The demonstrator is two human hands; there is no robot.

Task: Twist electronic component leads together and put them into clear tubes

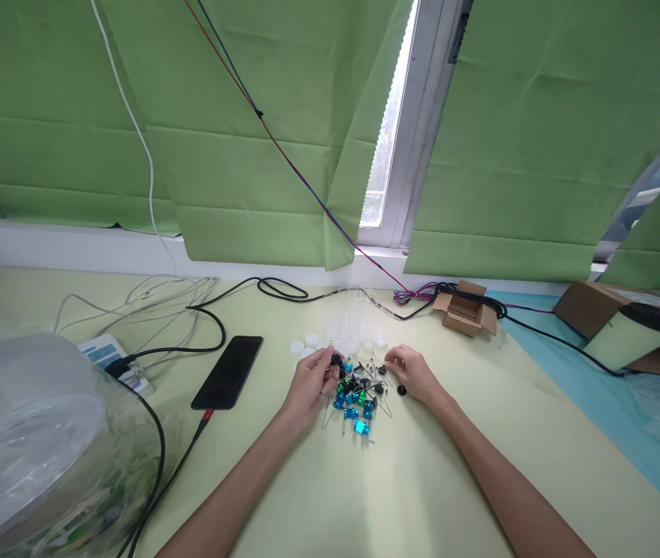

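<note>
A small pile of electronic-looking parts lies on the table: blue and green cylindrical pieces (pixel 351 413), black round pieces and thin metal leads. At its left edge my left hand (pixel 311 381) is closed, with a small black round part (pixel 336 359) pinched between thumb and fingers. My right hand (pixel 414 372) is at the pile's right edge with its fingers curled together; what they hold, if anything, is too small to make out. Just below those fingers sits a loose black round piece (pixel 402 390). Several whitish translucent discs (pixel 297 346) are spread behind the pile.
To the left, a black phone (pixel 228 373) is plugged into a cable, near a power strip (pixel 109 356) and a large clear plastic bag (pixel 44 465). Behind are coiled black cables (pixel 283 291) and a small open cardboard box (pixel 465 310). A bigger cardboard box (pixel 626 302) stands right.
</note>
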